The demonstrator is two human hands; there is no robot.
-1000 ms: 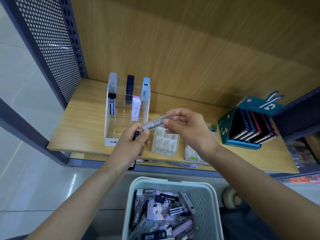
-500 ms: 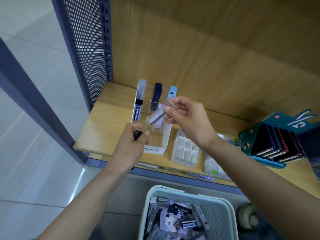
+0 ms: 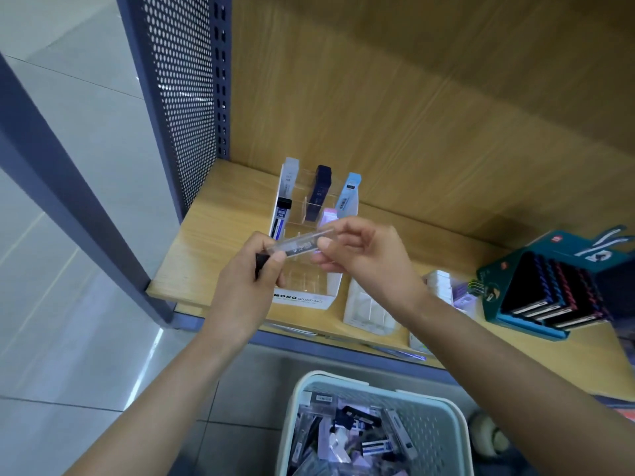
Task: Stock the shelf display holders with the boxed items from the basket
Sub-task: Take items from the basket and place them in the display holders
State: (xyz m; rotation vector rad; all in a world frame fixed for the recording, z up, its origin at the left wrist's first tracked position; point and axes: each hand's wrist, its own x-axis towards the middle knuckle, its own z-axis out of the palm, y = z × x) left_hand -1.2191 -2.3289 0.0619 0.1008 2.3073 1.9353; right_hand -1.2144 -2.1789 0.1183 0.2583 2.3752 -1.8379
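Over the near-left part of the wooden shelf (image 3: 206, 242), I had both hands up in front of the clear display holder (image 3: 307, 298). The right hand (image 3: 364, 255) pinched the right end of a slim clear box (image 3: 302, 243) between thumb and fingertips. The left hand (image 3: 247, 280) was curled round a dark box (image 3: 261, 262), with its thumb steadying the clear box's left end. The clear box lay nearly level, slightly higher at the right, just above the holder's empty near slots. I judged I held it by both ends so I could read its label and turn it upright before dropping it into a slot. The dark box waited in the left palm as the next one to go.

The holder was only partly filled. Its far row held a pale box (image 3: 288, 176), a navy box (image 3: 321, 190) and a light blue box (image 3: 348, 194), all upright. In the row in front stood a black-capped box (image 3: 281, 214) at the left and a pink box (image 3: 330, 214) at the right, partly hidden by my fingers. Right of it lay a white divided tray (image 3: 367, 310), whose contents I could not make out. Farther right, a teal carton (image 3: 549, 286) held dark packs on edge.

Below the shelf edge, the pale basket (image 3: 443, 417) was heaped with loose boxes (image 3: 354, 438), so most of the stocking remained.
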